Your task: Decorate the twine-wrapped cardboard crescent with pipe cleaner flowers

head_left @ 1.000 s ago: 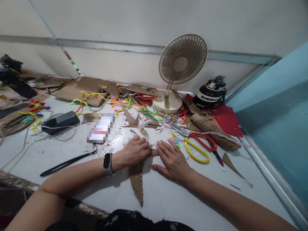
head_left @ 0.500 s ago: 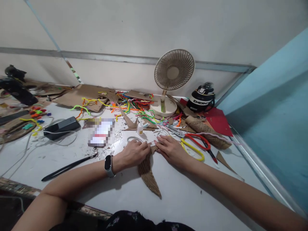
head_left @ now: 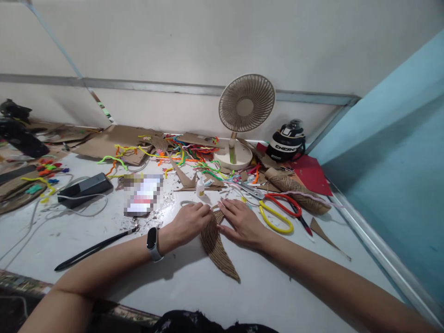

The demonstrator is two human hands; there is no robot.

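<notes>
A curved, pointed piece covered in rows of brown twine (head_left: 220, 254) lies on the white table, its tip towards me. My left hand (head_left: 185, 224) has its fingers curled down and pinched at the upper left edge of this piece. Opposite it, my right hand (head_left: 244, 224) rests with fingers stretched out over the piece's upper right edge. The fingers hide part of the top end. Just beyond them stands a small white glue bottle (head_left: 200, 188).
Scissors with red and yellow handles (head_left: 277, 212) lie right of my right hand, beside a twine roll (head_left: 301, 194). Behind are a fan (head_left: 247, 104), a black bottle (head_left: 285, 143) and tangled pipe cleaners (head_left: 194, 152). A phone (head_left: 144, 194) and a dark box (head_left: 85, 189) lie left.
The twine-covered piece has turned slightly, its tip shifting right. My right thumb has spread away from the fingers, onto the piece's edge. The view has shifted a little.
</notes>
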